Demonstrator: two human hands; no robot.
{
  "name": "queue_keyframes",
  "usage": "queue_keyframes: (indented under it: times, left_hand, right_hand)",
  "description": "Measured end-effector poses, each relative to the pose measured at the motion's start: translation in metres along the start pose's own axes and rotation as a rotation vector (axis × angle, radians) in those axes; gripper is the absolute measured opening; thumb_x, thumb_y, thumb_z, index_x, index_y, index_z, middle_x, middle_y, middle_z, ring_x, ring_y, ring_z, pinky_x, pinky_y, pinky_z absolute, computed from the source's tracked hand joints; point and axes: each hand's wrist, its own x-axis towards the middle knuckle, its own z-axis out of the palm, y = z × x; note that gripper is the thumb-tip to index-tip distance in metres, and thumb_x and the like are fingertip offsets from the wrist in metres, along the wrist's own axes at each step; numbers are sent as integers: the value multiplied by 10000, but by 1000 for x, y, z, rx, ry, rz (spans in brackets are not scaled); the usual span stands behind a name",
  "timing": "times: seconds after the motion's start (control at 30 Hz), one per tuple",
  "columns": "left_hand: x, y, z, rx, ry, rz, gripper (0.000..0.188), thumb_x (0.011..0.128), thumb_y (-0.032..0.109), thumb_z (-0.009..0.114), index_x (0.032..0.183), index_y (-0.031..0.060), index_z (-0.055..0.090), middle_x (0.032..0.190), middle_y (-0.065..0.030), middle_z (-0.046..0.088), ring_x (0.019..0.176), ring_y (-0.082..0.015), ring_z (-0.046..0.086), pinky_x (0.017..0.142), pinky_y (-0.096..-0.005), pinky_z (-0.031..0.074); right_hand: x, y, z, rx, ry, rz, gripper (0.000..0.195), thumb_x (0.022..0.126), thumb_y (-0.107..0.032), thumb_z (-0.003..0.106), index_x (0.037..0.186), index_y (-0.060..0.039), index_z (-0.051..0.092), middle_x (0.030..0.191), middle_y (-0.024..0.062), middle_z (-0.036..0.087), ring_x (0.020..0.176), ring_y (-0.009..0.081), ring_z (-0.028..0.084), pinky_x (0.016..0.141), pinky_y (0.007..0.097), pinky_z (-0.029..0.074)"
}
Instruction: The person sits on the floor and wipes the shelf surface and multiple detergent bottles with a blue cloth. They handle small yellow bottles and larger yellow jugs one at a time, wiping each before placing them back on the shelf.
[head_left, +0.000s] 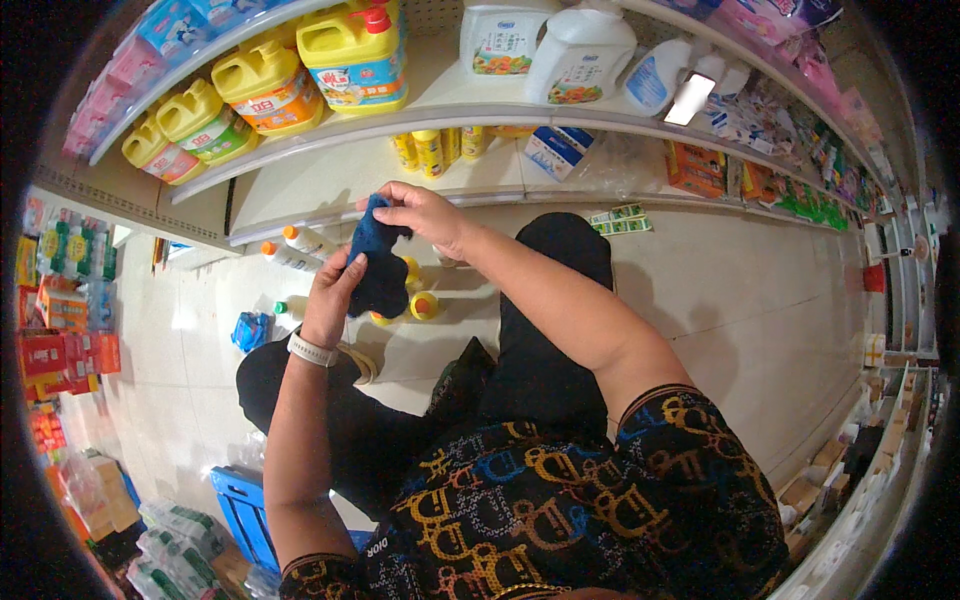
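Note:
A dark blue cloth (379, 262) hangs between my two hands, above the floor and in front of the shelves. My left hand (339, 289), with a pale watch band at the wrist, pinches its left side between thumb and fingers. At its top edge, my right hand (412, 217) grips a bunched corner. Behind and below the cloth, yellow bottles (424, 305) stand on the tiled floor, partly hidden by it. White bottles with orange caps (307, 241) are just beyond my left hand.
Yellow detergent jugs (270, 86) and large white jugs (581, 56) line the upper shelf. The lower shelf holds yellow containers (429, 152) and a blue-and-white box (559, 152). A blue packet (250, 331) lies on the floor at left, near a blue plastic stool or crate (244, 510). Green packets (622, 219) lie by the shelf base.

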Motion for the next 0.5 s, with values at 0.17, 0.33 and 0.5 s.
queue_keyframes:
  times: [0.17,0.33,0.5]
  left_hand:
    - [-2,11,0,30,19,43,309,1000,213,573,1254,40,609,1090,-11,672,962,-104,621,861,-267,496]
    - [-1,14,5,263,30,110,386,900,146,719,1250,32,603,1093,-39,676,975,-130,637,880,-282,506]
    - [6,-17,-14,804,80,214,293,895,182,691,1144,34,650,995,-173,653,922,-309,646,807,-401,509]
  right_hand:
    - [6,8,-14,146,-74,-15,175,898,-161,696,1037,-63,655,957,-2,656,902,102,603,862,268,480]
    - [-3,-5,-13,243,-53,-38,184,907,-47,672,1088,-53,640,977,3,653,925,110,611,881,277,484]
    - [-2,-10,-10,305,68,-107,151,879,-47,699,1026,-46,666,938,17,678,851,113,632,818,269,508]
